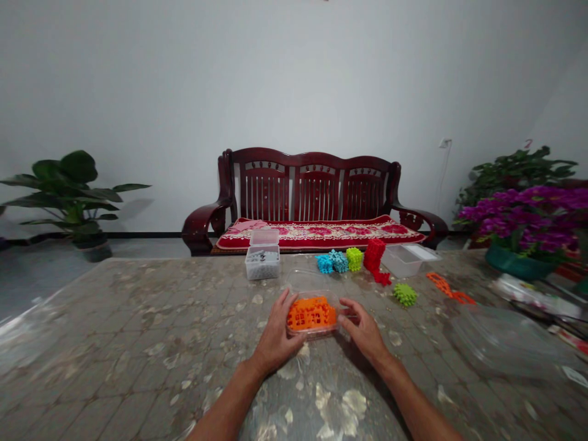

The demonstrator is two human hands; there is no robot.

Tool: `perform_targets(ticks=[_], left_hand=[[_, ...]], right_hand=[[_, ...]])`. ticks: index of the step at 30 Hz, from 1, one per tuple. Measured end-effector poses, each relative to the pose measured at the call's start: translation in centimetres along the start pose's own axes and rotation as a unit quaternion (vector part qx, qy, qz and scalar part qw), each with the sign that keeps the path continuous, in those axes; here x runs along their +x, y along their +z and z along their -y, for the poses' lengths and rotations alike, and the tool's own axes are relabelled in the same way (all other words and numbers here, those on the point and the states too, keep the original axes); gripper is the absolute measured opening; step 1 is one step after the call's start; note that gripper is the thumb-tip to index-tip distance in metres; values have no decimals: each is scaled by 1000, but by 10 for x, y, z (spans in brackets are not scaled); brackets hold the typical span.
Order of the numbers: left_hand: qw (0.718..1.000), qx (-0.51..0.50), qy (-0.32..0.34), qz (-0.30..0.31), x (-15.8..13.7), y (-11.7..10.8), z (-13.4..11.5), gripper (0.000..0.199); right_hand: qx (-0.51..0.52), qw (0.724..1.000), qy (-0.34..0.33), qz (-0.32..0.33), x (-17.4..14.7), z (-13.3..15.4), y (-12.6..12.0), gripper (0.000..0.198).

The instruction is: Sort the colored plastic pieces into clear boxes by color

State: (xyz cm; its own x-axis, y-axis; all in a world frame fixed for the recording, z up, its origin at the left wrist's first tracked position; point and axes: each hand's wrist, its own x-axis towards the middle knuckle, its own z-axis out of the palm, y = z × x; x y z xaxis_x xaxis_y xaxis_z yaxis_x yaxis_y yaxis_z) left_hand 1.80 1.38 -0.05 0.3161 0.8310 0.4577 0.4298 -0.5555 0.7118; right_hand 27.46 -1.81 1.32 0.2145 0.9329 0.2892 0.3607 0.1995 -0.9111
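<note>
- We have a clear plastic box (316, 335) of orange interlocking pieces (312, 312) at lower centre of the frame, its lid (307, 279) apparently open behind.
- Our left hand (277, 329) clasps its left side; our right hand (364, 332) curves at its right edge — we cannot tell whether it grips.
- We judge the step as steadying the box — next calls for one hand holding, one free.

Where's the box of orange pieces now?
In the head view, the orange-filled box sits below centre on the table, between the left hand and right hand.
</note>
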Motion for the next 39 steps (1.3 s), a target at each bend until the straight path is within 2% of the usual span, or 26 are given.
perform_targets(ticks=[4, 9, 12, 16, 20, 22, 24, 27, 31, 35, 39], left_hand=[[1000, -13, -2, 3, -1, 0, 1, 80], [1000, -15, 1, 1, -1, 1, 3, 80], [1000, -14, 4, 0, 0, 1, 3, 78], [1000, -13, 5, -4, 0, 0, 2, 77], [1000, -13, 3, 4, 1, -1, -1, 78], [1000, -16, 2, 9, 1, -2, -3, 77], [1000, -18, 3, 12, 1, -3, -4, 76], [1000, -19, 0, 13, 1, -3, -4, 76], [1000, -19, -2, 9, 1, -1, -2, 76], [1000, -19, -11, 3, 0, 0, -3, 78], [1000, -16, -10, 3, 0, -1, -3, 78]], right_hand=[[-23, 999, -40, 4, -7, 1, 3, 29], [-57, 997, -56, -8, 3, 8, -2, 28], [-94, 993, -77, -3, 17, 21, -3, 25], [-171, 969, -154, 87, 36, 49, 7, 25], [-251, 919, -236, 192, 46, 68, 26, 39], [-270, 902, -263, 210, 47, 71, 35, 38], [-274, 897, -274, 214, 47, 70, 41, 29], [-272, 904, -266, 193, 46, 64, 43, 23], [-229, 930, -250, 144, 41, 57, 30, 23], [-226, 926, -248, 172, 28, 54, 10, 19], [-218, 938, -232, 141, 23, 55, 1, 22]])
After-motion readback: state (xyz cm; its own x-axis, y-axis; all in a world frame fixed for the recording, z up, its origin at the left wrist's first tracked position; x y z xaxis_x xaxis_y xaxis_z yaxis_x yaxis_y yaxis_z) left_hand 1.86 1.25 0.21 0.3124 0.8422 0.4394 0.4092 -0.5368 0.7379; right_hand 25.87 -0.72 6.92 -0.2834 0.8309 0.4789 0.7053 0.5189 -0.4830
